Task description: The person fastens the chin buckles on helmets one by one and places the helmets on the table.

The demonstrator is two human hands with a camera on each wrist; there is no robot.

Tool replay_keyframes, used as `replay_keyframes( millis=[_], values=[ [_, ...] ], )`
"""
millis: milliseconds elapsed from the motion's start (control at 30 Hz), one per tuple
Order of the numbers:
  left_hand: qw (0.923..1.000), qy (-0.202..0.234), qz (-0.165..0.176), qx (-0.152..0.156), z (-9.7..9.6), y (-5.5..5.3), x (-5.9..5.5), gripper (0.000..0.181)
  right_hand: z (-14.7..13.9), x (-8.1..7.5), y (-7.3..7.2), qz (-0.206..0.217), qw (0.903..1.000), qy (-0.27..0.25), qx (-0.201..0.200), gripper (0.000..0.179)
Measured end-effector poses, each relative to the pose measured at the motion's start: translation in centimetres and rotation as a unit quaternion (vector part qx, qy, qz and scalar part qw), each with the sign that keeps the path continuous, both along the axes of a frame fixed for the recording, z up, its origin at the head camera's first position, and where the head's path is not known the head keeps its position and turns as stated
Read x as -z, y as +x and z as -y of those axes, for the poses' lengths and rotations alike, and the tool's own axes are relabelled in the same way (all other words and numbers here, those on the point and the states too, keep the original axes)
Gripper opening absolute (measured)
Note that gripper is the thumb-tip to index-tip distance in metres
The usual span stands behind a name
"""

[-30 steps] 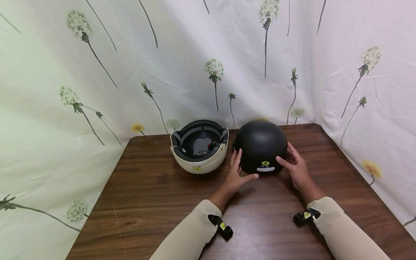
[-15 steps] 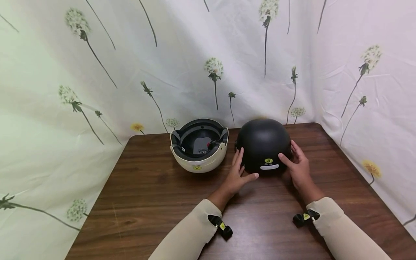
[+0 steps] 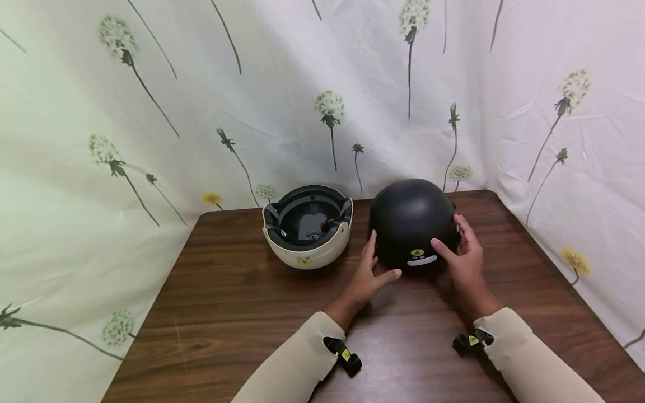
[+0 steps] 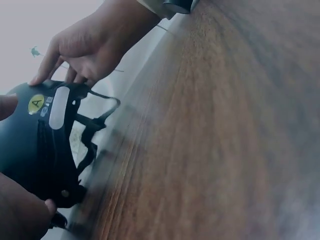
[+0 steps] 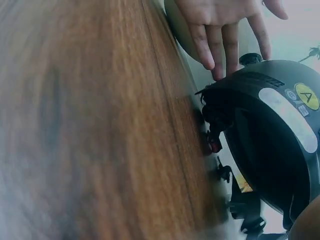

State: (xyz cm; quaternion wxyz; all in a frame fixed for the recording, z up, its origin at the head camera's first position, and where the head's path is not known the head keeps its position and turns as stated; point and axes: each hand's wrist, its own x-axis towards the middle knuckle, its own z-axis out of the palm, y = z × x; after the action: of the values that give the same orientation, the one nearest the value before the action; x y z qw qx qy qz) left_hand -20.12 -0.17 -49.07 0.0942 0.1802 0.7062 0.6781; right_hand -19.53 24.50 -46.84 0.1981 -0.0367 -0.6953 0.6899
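Note:
A black helmet (image 3: pixel 410 218), dome up, is between my hands at the back right of the table. My left hand (image 3: pixel 361 277) touches its left side with long straight fingers, the thumb pointing away from it. In the right wrist view that left hand (image 5: pixel 222 20) lies along the helmet's edge. My right hand (image 3: pixel 462 263) grips the opposite side, thumb on the front and fingers round the flank. Both wrist views show the helmet tilted off the tabletop, its chin strap (image 4: pixel 90 137) hanging below. A yellow "A" sticker (image 3: pixel 417 253) marks its front.
A cream helmet (image 3: pixel 307 258) lies upside down to the left, its black lining (image 3: pixel 302 215) and straps facing up. Behind the brown wooden table (image 3: pixel 242 330) hangs a white cloth (image 3: pixel 282 112) printed with flowers, which also borders both sides.
The black helmet has shifted right and risen, turning a little so its front tilts. My right hand has moved slightly right with it; my left hand stays nearly in place.

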Motion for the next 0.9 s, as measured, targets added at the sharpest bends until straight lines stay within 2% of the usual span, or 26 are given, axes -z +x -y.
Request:
replay_keyframes(
  millis=[100,200,400,533,667,800,900],
  values=[
    [0.9998,0.018,0.010,0.002,-0.1,0.1,-0.2,0.111,0.1,-0.1,0.3,-0.023,0.9995,0.019,0.013,0.083],
    [0.9992,0.038,0.012,0.004,-0.1,0.1,-0.2,0.111,0.3,-0.4,0.5,-0.053,0.9983,0.011,0.020,0.083],
    [0.9995,0.023,-0.015,-0.012,-0.2,-0.2,0.1,0.114,0.7,-0.8,0.6,-0.110,0.9935,0.009,0.030,0.082],
    [0.9989,0.045,-0.011,-0.007,-0.4,0.1,0.0,0.114,1.0,-0.7,0.6,-0.179,0.9835,0.003,0.027,0.088],
    [0.9984,0.056,-0.002,-0.005,-0.5,0.2,-0.4,0.113,1.0,-0.8,0.6,-0.241,0.9699,0.024,0.025,0.090],
    [0.9980,0.061,-0.012,-0.014,-0.5,0.1,-0.6,0.112,0.9,-0.9,0.6,-0.273,0.9599,0.058,0.025,0.090],
    [0.9974,0.066,-0.014,-0.024,-0.4,0.0,-0.6,0.110,0.7,-0.8,0.5,-0.280,0.9561,0.081,0.028,0.089]
  ],
)
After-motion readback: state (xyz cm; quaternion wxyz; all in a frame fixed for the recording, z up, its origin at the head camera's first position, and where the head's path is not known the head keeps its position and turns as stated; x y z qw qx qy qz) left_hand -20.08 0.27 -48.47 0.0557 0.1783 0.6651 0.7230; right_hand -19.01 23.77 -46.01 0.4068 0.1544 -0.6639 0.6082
